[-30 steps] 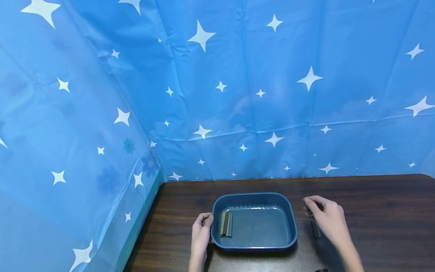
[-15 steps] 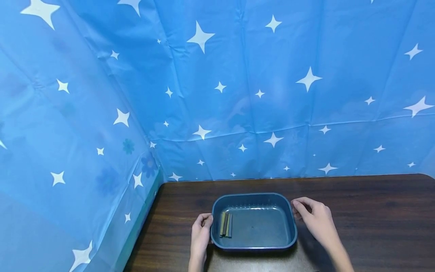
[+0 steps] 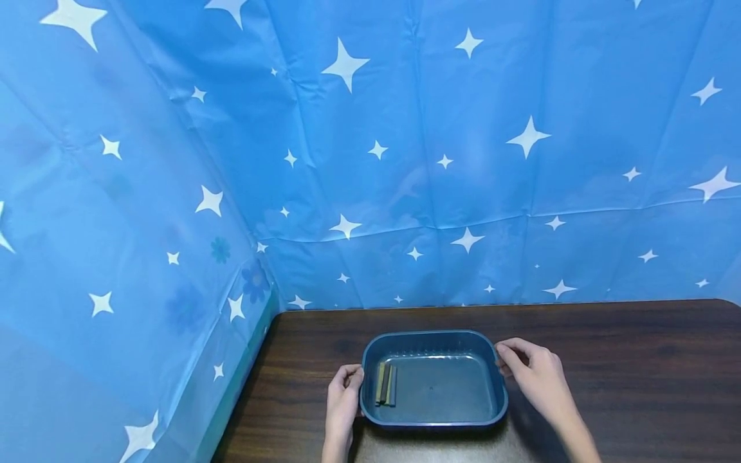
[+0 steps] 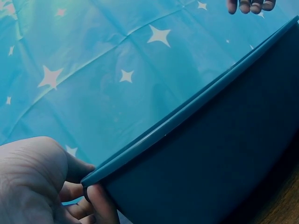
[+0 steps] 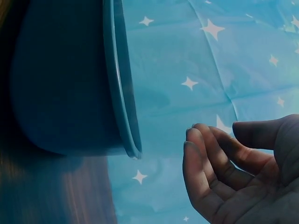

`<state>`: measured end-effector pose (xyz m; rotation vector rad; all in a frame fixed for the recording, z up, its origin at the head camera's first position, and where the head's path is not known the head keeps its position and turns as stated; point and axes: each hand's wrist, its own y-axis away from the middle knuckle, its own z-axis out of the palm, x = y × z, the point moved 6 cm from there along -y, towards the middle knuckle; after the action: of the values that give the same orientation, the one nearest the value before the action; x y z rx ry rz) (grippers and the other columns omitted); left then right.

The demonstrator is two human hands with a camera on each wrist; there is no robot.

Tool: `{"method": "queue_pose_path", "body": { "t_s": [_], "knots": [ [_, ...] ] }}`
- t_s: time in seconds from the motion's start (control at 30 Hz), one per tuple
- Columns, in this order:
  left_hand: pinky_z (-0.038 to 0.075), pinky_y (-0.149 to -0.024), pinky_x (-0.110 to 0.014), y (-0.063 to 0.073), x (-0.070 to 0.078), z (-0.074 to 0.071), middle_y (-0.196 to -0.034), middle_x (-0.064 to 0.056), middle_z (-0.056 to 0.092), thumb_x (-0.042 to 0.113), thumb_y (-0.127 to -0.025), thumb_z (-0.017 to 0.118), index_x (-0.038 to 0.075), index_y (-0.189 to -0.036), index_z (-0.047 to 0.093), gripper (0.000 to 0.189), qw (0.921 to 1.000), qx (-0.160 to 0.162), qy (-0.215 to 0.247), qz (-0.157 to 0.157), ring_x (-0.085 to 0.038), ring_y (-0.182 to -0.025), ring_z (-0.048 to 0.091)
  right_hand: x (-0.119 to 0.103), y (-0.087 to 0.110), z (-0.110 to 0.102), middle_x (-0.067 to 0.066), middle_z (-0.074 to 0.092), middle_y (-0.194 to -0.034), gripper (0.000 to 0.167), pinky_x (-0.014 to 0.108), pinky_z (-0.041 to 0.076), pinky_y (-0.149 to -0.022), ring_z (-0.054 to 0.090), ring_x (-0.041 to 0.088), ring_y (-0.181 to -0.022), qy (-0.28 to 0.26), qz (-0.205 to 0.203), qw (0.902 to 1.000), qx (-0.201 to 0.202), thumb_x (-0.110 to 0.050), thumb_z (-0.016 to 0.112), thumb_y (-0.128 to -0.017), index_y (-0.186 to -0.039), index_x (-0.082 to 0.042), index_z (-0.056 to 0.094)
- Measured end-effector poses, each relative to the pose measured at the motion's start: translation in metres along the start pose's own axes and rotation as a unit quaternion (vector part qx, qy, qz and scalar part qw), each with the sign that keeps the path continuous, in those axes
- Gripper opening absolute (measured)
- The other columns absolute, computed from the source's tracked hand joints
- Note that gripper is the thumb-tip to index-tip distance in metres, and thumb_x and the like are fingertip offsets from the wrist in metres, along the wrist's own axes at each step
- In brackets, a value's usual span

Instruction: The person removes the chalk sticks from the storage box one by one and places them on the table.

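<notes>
A dark blue plastic tray (image 3: 434,426) with rounded corners sits on the table. My left hand (image 3: 343,402) pinches its left rim; in the left wrist view the thumb lies over the rim (image 4: 154,135) and fingers come from beneath. Several thin flat strips (image 3: 385,384), yellowish-green, dark and grey-blue, lie side by side in the tray's left part. My right hand (image 3: 535,376) is at the tray's right rim in the head view, fingers loosely bent. In the right wrist view that right hand (image 5: 233,172) holds nothing, and a gap shows between its fingertips and the rim.
The dark wood-grain table (image 3: 654,366) extends to the right of the tray. A blue sheet with white stars (image 3: 405,128) hangs along its back edge, and another blue sheet (image 3: 145,257) hangs at the left.
My right hand has moved left, from above a dark piece on the table to the tray's right rim. The piece is now hidden from view. My left hand keeps its grip on the tray.
</notes>
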<state>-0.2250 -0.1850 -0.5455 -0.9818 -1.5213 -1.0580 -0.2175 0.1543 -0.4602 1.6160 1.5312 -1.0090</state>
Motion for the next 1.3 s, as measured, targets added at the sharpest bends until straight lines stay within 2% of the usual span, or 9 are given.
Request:
{"method": "queue_pose_path", "body": {
  "t_s": [0.3,0.53,0.63,0.83,1.3],
  "knots": [
    [0.041,-0.042,-0.022,0.0,-0.002,-0.001,-0.084,-0.007,0.06,0.013,-0.103,0.057,-0.009,-0.12,0.063,0.029,1.0,-0.003,0.003,0.001,-0.012,-0.054,0.049,-0.004,0.004,0.015,0.009,0.071,-0.084,0.023,0.032,0.06,-0.065,0.07,0.024,-0.078,-0.029,0.003,0.9994,-0.019,-0.014,0.059,-0.106,-0.113,0.003,0.073],
    [0.041,-0.041,-0.022,0.001,-0.003,-0.003,-0.086,-0.009,0.061,0.015,-0.103,0.058,-0.008,-0.121,0.062,0.03,1.0,-0.002,-0.001,-0.001,-0.012,-0.053,0.049,-0.01,0.003,0.029,0.002,0.07,-0.082,0.022,0.033,0.06,-0.065,0.068,0.017,-0.074,-0.052,0.0,0.9981,-0.033,-0.018,0.061,-0.106,-0.114,-0.001,0.073],
    [0.041,-0.041,-0.021,0.0,-0.003,-0.003,-0.088,-0.009,0.062,0.015,-0.104,0.057,-0.008,-0.122,0.062,0.03,1.0,-0.003,0.002,-0.001,-0.012,-0.053,0.049,-0.017,0.0,0.036,0.003,0.07,-0.084,0.021,0.035,0.061,-0.065,0.07,0.019,-0.074,-0.062,-0.014,0.9973,-0.037,-0.016,0.061,-0.106,-0.116,-0.001,0.073],
    [0.041,-0.041,-0.022,-0.001,-0.002,-0.002,-0.09,-0.009,0.062,0.017,-0.104,0.058,-0.008,-0.122,0.062,0.031,1.0,-0.005,0.006,0.0,-0.012,-0.055,0.05,-0.028,-0.003,0.057,0.005,0.071,-0.088,0.021,0.037,0.061,-0.065,0.072,0.027,-0.077,-0.09,-0.024,0.9944,-0.051,-0.011,0.06,-0.105,-0.118,0.002,0.07],
    [0.042,-0.04,-0.021,-0.002,-0.001,-0.001,-0.089,-0.007,0.063,0.017,-0.103,0.059,-0.007,-0.121,0.062,0.03,0.9998,-0.006,0.019,0.002,-0.011,-0.057,0.052,-0.037,-0.003,0.11,0.003,0.072,-0.087,0.022,0.04,0.058,-0.061,0.071,0.027,-0.074,-0.107,-0.017,0.9914,-0.073,-0.009,0.063,-0.101,-0.119,0.002,0.068]
  ]
}}
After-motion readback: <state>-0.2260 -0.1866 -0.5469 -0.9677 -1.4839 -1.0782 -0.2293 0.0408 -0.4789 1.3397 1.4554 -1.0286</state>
